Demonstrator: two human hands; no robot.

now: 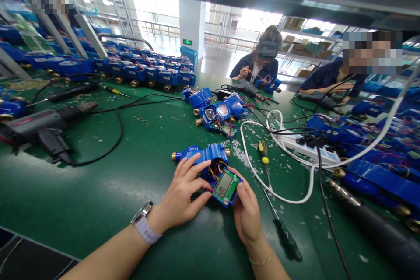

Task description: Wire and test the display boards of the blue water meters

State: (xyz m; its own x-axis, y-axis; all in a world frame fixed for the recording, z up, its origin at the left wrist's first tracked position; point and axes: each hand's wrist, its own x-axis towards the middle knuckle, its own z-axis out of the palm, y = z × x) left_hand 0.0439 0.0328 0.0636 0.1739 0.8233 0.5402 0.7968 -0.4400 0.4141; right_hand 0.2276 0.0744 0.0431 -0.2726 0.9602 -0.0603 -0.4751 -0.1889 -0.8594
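Note:
A blue water meter (pixel 205 154) with brass threaded ends lies on the green bench in front of me. Its display module (pixel 225 186), a green circuit board with a lit-up grey screen in a blue housing, is out at the near side, joined by thin coloured wires (pixel 216 169). My left hand (pixel 185 188), with a watch at the wrist, lies over the meter's body; its thumb and forefinger close in at the module's left edge by a red wire. My right hand (pixel 246 208) grips the module's right edge, fingers partly hidden beneath it.
A heat gun (pixel 49 124) lies left; a yellow-black screwdriver (pixel 263 152) and a dark-handled one (pixel 288 238) lie right. White cable (pixel 295 201) loops near a power strip (pixel 311 148). More meters (pixel 216 111) stand ahead and on both sides. Two people (pixel 256 65) sit opposite.

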